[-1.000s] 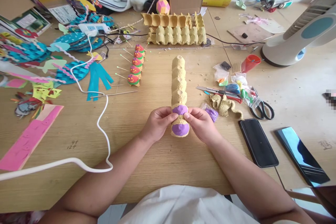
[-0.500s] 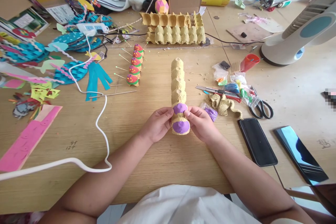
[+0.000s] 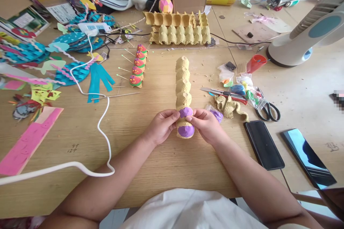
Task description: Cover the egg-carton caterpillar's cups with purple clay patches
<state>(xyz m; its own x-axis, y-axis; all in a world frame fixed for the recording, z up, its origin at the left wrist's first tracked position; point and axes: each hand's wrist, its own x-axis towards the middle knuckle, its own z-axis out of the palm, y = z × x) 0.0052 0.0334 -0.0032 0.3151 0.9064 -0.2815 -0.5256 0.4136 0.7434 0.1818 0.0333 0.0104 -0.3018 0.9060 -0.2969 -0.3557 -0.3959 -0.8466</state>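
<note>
A strip of yellowish egg carton cups (image 3: 184, 86) points away from me at the middle of the table. Purple clay (image 3: 186, 131) covers the front of its nearest cup, and a second purple patch (image 3: 185, 111) lies on the cup behind. My left hand (image 3: 163, 126) pinches the strip's left side, its thumb at the second patch. From the right, my right hand (image 3: 207, 126) grips the strip with its thumb on that patch's lower edge. Fingers beneath are partly hidden. A bag of purple clay (image 3: 217, 115) lies just beyond my right hand.
Painted caterpillar cups (image 3: 138, 66) stand left of the strip. More egg cartons (image 3: 184, 35) lie at the back. On the right are a utility knife (image 3: 223, 93), scissors (image 3: 268, 111), carton scraps (image 3: 228, 106) and a phone (image 3: 263, 145). A white cable (image 3: 103, 128) crosses the left side.
My right thumb has moved slightly left and down over the second purple patch. The strip's far end has shifted a little, and my left thumb has edged right.
</note>
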